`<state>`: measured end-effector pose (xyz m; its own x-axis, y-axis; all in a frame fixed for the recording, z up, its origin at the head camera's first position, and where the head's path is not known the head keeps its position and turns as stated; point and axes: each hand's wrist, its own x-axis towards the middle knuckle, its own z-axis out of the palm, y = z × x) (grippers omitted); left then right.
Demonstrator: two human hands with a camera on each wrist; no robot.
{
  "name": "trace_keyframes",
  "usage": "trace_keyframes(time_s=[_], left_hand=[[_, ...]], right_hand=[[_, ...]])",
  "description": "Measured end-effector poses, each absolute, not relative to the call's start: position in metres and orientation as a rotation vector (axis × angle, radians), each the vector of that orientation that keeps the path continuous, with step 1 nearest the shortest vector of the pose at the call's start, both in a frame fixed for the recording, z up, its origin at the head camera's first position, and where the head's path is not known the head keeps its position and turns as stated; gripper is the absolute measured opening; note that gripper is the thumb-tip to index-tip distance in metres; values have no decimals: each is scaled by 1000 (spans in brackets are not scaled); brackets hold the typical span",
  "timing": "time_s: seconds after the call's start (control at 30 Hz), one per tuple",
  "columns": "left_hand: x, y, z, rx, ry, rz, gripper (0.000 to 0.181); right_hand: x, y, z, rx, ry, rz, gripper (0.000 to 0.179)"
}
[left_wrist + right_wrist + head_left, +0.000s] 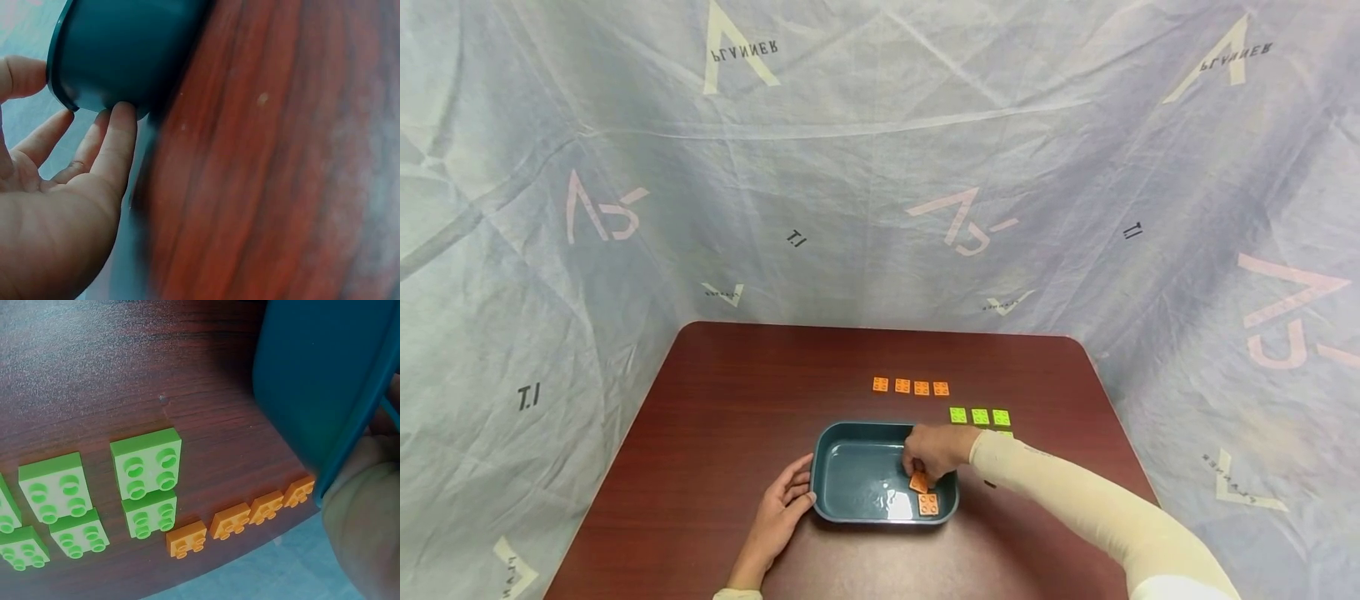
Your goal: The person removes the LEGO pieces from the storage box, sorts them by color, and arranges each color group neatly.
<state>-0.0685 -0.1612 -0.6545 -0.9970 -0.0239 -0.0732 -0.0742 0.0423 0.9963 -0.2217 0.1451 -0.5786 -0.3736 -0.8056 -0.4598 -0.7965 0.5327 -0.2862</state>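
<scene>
A dark teal rectangular tray [867, 518] sits on the table. My left hand [784, 504] lies along its left end, thumb and fingertips touching the outer wall; in the left wrist view those fingers [115, 147] look fairly straight. Over the right rim, my right hand [942, 448] reaches into the tray and pinches an orange toy building brick [919, 481], which is tilted. Another orange brick [928, 504] lies on the tray floor just in front of it. In the right wrist view the rim of the tray hides the right fingertips.
Behind the tray stands a row of several orange bricks [912, 387]. Several green bricks [980, 416] stand in rows to the right, some hidden by the right forearm [1060, 492]. Grey printed sheeting [865, 208] hangs around the brown table [722, 425].
</scene>
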Motion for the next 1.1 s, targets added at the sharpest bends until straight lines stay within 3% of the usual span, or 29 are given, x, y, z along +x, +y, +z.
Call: trace_keyframes(time_s=[0.53, 1.1], left_hand=[[-69, -161, -656, -147, 2224, 2152, 60], [-68, -162, -655, -147, 2226, 2131, 56]], right_hand=[[-217, 143, -584, -1579, 2209, -63, 24], [-208, 141, -588, -1646, 2195, -183, 28]])
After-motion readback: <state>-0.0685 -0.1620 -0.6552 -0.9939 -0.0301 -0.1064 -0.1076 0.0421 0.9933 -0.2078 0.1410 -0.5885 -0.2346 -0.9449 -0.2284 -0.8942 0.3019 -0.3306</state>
